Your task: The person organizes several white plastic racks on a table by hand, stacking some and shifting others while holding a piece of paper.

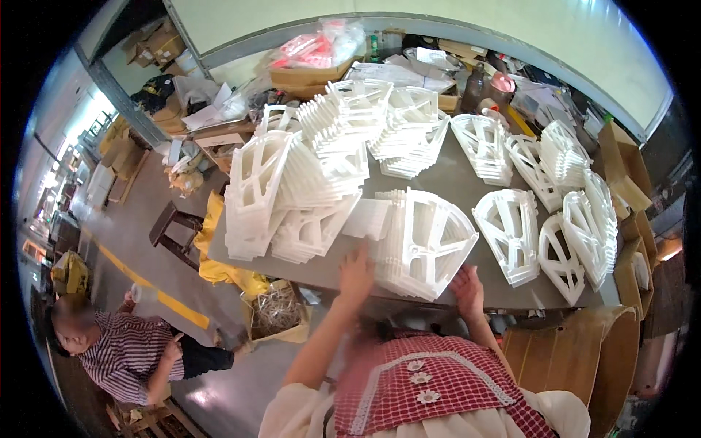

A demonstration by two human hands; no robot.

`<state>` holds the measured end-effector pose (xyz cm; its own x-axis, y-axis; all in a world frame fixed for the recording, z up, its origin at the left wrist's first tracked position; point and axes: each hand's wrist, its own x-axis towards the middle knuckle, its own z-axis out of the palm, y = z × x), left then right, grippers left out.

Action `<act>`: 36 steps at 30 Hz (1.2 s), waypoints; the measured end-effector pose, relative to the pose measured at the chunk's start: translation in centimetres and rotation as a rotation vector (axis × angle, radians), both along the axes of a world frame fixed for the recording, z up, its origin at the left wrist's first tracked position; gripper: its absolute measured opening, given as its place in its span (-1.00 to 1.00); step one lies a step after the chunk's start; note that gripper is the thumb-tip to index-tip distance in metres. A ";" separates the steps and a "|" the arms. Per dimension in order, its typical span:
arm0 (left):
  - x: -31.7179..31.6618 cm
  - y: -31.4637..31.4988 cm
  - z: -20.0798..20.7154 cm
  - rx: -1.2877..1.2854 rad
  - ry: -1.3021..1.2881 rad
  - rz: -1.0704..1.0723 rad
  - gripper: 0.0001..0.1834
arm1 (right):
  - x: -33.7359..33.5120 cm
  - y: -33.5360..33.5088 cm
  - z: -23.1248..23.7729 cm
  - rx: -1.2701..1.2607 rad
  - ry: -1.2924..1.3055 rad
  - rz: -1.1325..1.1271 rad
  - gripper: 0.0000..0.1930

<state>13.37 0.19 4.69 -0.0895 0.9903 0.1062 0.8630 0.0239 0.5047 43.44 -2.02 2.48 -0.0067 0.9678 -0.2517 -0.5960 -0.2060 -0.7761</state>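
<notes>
A stack of white plastic fan-shaped frames (438, 241) stands at the near edge of the table, between my two hands. My left hand (356, 274) is at the stack's left side, fingers stretched forward and slightly blurred. On the other side, my right hand (468, 292) has its fingers apart, beside the lower right edge of the front frame. Whether either hand touches the stack, I cannot tell. Behind my left hand's fingertips lies a small white block of stacked pieces (367, 219). More frames (255, 182) are piled to the left, and another stack (507, 233) stands to the right.
Frames also cover the far part of the grey table (394, 184). Cardboard boxes (629, 175) line the right side; a large carton (573, 350) stands near my right arm. A box of clear scraps (277, 310) is on the floor at left. Another person (131, 350) is at lower left.
</notes>
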 end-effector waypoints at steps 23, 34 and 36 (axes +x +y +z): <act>-2.6 3.2 2.1 -0.042 0.016 -0.224 -0.09 | -2.3 -0.1 -1.4 0.035 -0.465 -0.162 -0.61; -2.6 4.6 4.0 -0.135 0.103 -0.273 -0.08 | -2.3 -0.4 -1.2 0.041 -0.482 -0.184 -0.64; -2.4 5.1 4.7 -0.147 0.123 -0.283 -0.07 | -2.3 -0.3 -1.3 0.063 -0.475 -0.195 -0.64</act>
